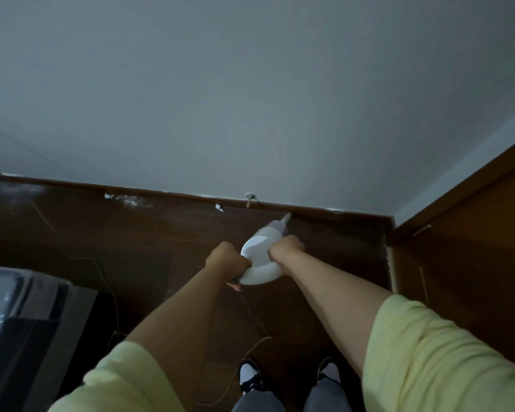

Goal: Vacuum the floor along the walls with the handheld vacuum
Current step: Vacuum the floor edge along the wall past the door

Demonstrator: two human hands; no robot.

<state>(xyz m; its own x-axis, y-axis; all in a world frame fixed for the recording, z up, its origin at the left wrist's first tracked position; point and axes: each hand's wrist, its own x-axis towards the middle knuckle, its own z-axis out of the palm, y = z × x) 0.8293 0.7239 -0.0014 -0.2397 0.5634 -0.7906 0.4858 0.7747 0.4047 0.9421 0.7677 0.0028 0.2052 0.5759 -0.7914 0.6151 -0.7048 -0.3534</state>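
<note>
Smooth white rounded vacuum (262,260) sits gripped by both hands: left hand (227,258) wraps the rear, right hand (286,246) clutches the body. Its thin nozzle touches the dark glossy baseboard (161,197) under a pale wall (250,99). A thin cord (250,349) loops on the dark wood floor (161,233). Something plastic-wrapped (0,307) is cut off at left.

No text, label, brand, number or sign can be read anywhere.
</note>
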